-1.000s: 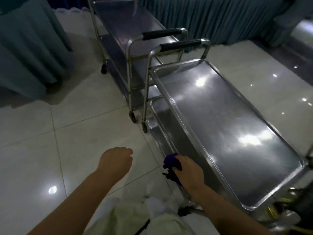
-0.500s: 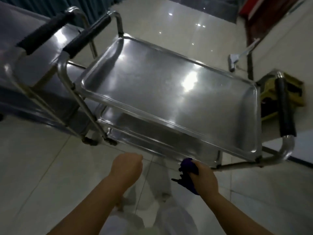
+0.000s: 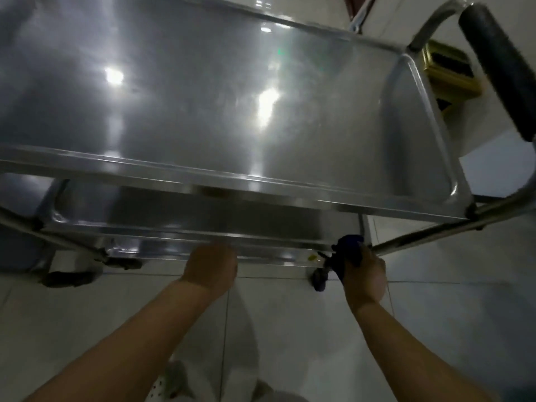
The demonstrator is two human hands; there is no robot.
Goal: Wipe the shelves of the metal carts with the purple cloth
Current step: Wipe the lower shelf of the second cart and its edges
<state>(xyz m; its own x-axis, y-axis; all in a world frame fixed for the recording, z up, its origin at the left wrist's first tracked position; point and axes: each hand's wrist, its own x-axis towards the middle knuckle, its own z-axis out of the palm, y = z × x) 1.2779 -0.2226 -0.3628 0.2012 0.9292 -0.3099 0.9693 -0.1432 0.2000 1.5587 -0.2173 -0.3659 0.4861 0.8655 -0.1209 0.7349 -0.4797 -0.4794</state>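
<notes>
Steel fills the view: the cart's top shelf (image 3: 203, 91) lies bare, the lower shelf (image 3: 220, 224) just beneath its rim. Left hand (image 3: 211, 266), loosely curled, holds nothing near the lower edge. Right hand (image 3: 364, 275) grips the purple cloth (image 3: 346, 250) at the shelf's right corner. Best spread the cloth flat and sweep long strokes inward.

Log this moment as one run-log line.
right hand: grips purple cloth at lower shelf corner | left hand: at shelf edge, fingers hidden
</notes>
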